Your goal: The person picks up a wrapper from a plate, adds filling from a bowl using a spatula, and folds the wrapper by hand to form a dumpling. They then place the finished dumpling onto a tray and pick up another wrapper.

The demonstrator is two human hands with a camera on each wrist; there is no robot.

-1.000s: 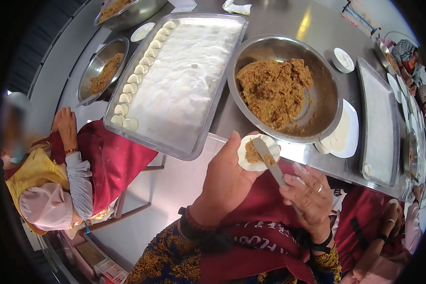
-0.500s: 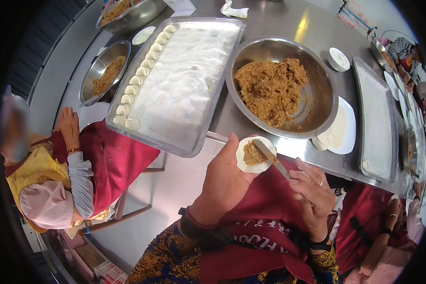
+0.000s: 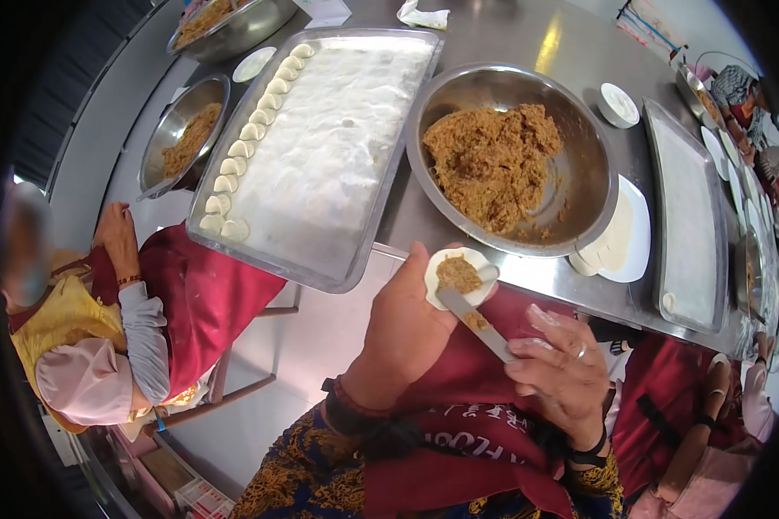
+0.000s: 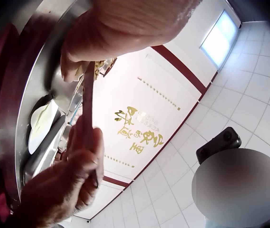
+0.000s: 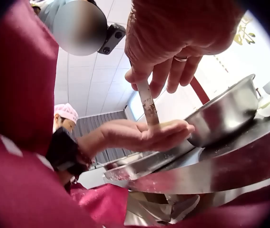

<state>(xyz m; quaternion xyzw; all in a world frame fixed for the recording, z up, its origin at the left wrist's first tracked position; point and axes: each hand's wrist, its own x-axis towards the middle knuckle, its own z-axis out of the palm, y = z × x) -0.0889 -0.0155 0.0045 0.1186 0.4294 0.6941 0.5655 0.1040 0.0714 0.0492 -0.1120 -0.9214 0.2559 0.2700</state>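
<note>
My left hand (image 3: 407,333) is palm up, holding a round dumpling wrapper (image 3: 434,275) on its fingers, the thumb along one edge. A mound of brown minced filling (image 3: 459,273) lies on the wrapper's middle. With my right hand (image 3: 563,368) I grip a flat metal spatula (image 3: 493,339), its tip over the wrapper's near edge. Some filling clings to the blade. In the right wrist view the spatula (image 5: 147,102) slants down to the upturned left hand (image 5: 144,135). The left wrist view shows the spatula (image 4: 88,104) edge-on between both hands.
A steel bowl (image 3: 599,156) of filling stands at the table edge ahead. Left of it, a floured tray (image 3: 320,190) carries a row of folded dumplings (image 3: 252,131). A white plate (image 3: 639,238) with wrappers lies to the right, beside another tray (image 3: 692,225). People sit on both sides.
The spatula's tip has shifted from the wrapper's upper part to its near edge. The filling now shows as a more gathered mound. The left hand has moved slightly left.
</note>
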